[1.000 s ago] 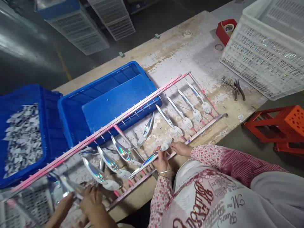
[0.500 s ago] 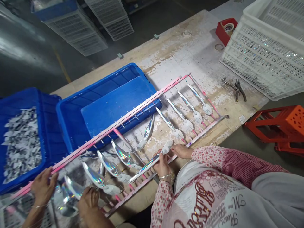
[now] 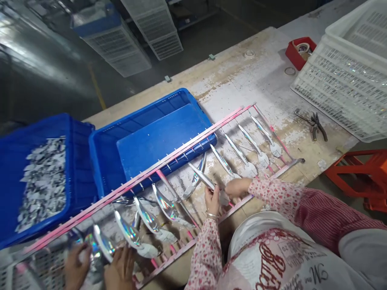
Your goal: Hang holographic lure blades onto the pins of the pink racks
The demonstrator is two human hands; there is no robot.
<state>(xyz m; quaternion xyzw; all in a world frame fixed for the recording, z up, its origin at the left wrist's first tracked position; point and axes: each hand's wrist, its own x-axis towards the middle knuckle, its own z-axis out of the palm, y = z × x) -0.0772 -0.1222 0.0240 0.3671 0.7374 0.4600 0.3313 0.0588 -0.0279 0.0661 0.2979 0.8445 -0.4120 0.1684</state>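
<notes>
My left hand (image 3: 213, 199), in a floral sleeve, holds a silver fish-shaped lure (image 3: 203, 176) with a white end. Its slim tip points up-left toward the pink rack's (image 3: 181, 151) upper rail. Close beside the white end, my right hand (image 3: 237, 188) is closed above the lower rail; its fingertips are partly hidden. More shiny lures (image 3: 238, 150) span the rack on both sides. Another lure (image 3: 196, 177) lies on the table behind the held one. At lower left, a co-worker's hands (image 3: 119, 266) work at the rack's other lures, blurred.
A blue tray (image 3: 151, 137) sits beneath the rack's upper rail. Farther left, a blue bin (image 3: 80, 157) contains many silver-white pieces. Pliers (image 3: 317, 127), a red box (image 3: 299, 52) and a white crate (image 3: 335, 72) are at right. An orange stool (image 3: 359, 173) stands beyond the table edge.
The lure in my left hand has swung round, from pointing down-left to up-left. My right hand has stayed by its white end. The co-worker's left hand has left the upper rail. The view has shifted.
</notes>
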